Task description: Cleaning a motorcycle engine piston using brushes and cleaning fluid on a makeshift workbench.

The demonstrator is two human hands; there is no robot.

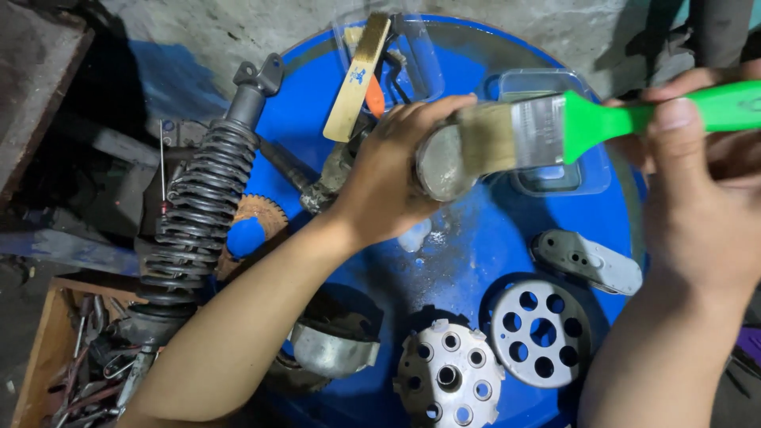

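Observation:
My left hand (388,170) grips a round grey metal part (438,168) above the blue drum top (483,261). My right hand (705,198) holds a paintbrush by its green handle (634,115). The brush's bristles (485,140) lie across the metal part's dusty face. Grey specks lie on the drum just below the part.
On the drum lie a round plate with several holes (541,333), a toothed hub (450,380), a flat grey cover (587,261), a curved shoe (333,349) and clear plastic tubs (547,127). A coil shock absorber (202,198) leans at the left; a tool box (79,357) sits lower left.

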